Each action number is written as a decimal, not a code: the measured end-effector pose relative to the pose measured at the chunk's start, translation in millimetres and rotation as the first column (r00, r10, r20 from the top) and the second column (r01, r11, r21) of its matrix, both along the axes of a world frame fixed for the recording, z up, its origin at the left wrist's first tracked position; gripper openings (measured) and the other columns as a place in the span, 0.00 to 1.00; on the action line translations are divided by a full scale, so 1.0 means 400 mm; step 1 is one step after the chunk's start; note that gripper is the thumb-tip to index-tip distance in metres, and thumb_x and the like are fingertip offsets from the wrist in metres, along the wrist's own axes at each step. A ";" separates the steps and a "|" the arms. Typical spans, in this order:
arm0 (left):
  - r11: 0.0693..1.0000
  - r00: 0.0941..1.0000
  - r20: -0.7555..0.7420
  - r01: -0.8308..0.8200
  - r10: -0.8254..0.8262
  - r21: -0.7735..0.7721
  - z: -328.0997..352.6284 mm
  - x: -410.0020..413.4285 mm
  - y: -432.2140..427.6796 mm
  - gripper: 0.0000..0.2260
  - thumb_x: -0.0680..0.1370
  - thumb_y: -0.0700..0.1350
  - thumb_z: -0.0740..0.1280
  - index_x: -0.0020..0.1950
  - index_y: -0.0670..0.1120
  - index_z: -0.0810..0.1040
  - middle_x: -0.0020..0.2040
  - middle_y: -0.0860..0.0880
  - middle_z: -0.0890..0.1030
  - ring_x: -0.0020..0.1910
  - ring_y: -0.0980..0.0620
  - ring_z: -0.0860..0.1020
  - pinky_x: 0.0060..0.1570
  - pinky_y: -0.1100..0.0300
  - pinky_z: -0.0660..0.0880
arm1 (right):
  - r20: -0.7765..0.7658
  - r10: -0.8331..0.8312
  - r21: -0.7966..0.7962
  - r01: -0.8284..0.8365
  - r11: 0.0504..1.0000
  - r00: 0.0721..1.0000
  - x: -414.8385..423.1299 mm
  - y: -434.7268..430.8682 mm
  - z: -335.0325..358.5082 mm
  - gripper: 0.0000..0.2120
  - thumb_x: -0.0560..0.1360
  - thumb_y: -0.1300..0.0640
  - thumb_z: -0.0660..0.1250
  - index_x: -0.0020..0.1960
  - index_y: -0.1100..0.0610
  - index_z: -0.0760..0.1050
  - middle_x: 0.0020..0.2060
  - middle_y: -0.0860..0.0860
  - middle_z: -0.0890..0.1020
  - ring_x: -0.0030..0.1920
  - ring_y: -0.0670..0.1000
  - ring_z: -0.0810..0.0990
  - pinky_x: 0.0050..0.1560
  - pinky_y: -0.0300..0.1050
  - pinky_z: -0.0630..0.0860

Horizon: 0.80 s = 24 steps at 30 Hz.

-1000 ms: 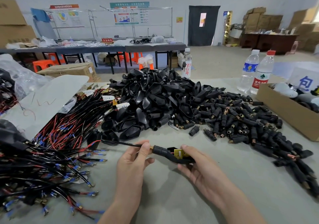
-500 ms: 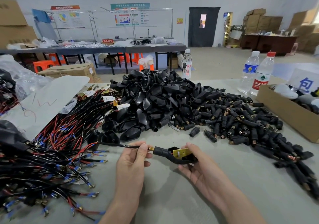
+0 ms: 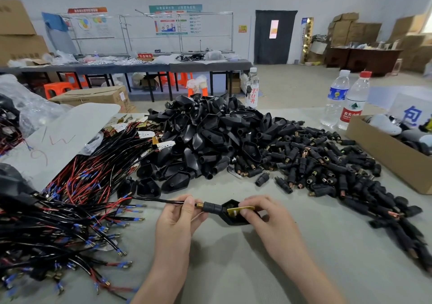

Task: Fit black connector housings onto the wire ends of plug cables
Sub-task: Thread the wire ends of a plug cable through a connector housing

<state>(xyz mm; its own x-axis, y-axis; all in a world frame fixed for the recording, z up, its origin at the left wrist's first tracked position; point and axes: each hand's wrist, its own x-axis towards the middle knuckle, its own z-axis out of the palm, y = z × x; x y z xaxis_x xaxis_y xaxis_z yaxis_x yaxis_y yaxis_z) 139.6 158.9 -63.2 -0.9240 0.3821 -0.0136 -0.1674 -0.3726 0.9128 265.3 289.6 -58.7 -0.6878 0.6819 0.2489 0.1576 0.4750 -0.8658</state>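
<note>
My left hand [image 3: 176, 221] pinches a black cable [image 3: 154, 200] just left of a brass ferrule, above the grey table. The cable runs into the neck of a black connector housing [image 3: 230, 217], whose open side faces up. My right hand [image 3: 268, 219] grips that housing, with fingertips pressing on a small yellow-brass board [image 3: 238, 210] lying in it. Behind lies a big heap of empty black housings [image 3: 210, 135]. To its right spreads a pile of small black barrel connectors [image 3: 327, 163]. Bundles of red and black wires [image 3: 77, 198] with blue terminals fill the left.
A cardboard box [image 3: 388, 154] with white and dark parts stands at the right edge. Two water bottles [image 3: 346, 97] and a third bottle [image 3: 252, 88] stand behind the piles. A grey board [image 3: 58, 137] and plastic bags lie at far left. Other tables and cartons stand farther back.
My right hand has turned over the housing, and its fingers now press down on the brass board from above. The left hand's hold on the cable is unchanged.
</note>
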 end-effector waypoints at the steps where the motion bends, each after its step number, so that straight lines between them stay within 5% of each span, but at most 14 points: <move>1: 1.000 1.000 0.022 0.004 -0.005 0.012 0.001 0.001 0.001 0.05 0.81 0.40 0.65 0.51 0.40 0.78 0.43 0.46 0.85 0.43 0.53 0.85 0.41 0.62 0.81 | 0.010 -0.001 0.104 0.000 0.995 1.000 0.001 0.001 -0.005 0.09 0.77 0.56 0.70 0.45 0.41 0.80 0.49 0.34 0.78 0.54 0.38 0.75 0.48 0.29 0.67; 5: 0.999 0.992 0.120 0.026 -0.030 0.035 0.004 0.000 0.004 0.04 0.82 0.39 0.63 0.51 0.40 0.77 0.44 0.44 0.83 0.42 0.53 0.84 0.42 0.60 0.83 | 0.036 -0.010 0.345 -0.003 0.939 0.999 -0.001 0.002 -0.030 0.07 0.78 0.53 0.67 0.48 0.40 0.78 0.51 0.33 0.75 0.53 0.39 0.72 0.51 0.29 0.66; 9: 0.999 0.990 0.133 0.042 -0.044 0.021 0.005 -0.002 0.003 0.05 0.82 0.39 0.63 0.53 0.38 0.77 0.46 0.42 0.83 0.43 0.52 0.84 0.45 0.59 0.83 | 0.027 -0.061 0.497 0.039 0.867 0.998 -0.009 -0.003 -0.036 0.07 0.76 0.57 0.69 0.49 0.44 0.77 0.46 0.33 0.70 0.47 0.38 0.72 0.43 0.28 0.67; 13: 0.998 0.989 0.137 0.061 -0.059 -0.010 0.003 -0.009 0.003 0.08 0.82 0.40 0.64 0.56 0.35 0.76 0.47 0.42 0.83 0.41 0.53 0.84 0.45 0.58 0.83 | 0.049 -0.021 0.491 -0.006 0.871 0.999 -0.009 -0.008 -0.038 0.12 0.75 0.62 0.70 0.45 0.45 0.73 0.48 0.35 0.71 0.42 0.34 0.72 0.41 0.25 0.66; 18: 0.996 0.991 0.127 0.062 -0.053 -0.065 -0.003 -0.013 0.004 0.08 0.82 0.40 0.64 0.55 0.35 0.77 0.47 0.41 0.82 0.42 0.49 0.83 0.40 0.60 0.83 | 0.073 0.019 0.464 -0.051 0.884 0.997 -0.005 -0.008 -0.036 0.18 0.76 0.64 0.66 0.44 0.41 0.66 0.53 0.36 0.72 0.47 0.44 0.75 0.43 0.32 0.69; 24: 0.995 0.991 0.127 0.056 -0.045 -0.084 -0.001 -0.013 0.007 0.08 0.82 0.40 0.64 0.55 0.36 0.77 0.46 0.41 0.81 0.44 0.47 0.82 0.40 0.59 0.83 | 0.147 0.072 0.415 -0.128 0.901 0.986 0.001 0.008 -0.044 0.23 0.75 0.68 0.62 0.41 0.38 0.66 0.54 0.32 0.72 0.56 0.39 0.71 0.52 0.27 0.66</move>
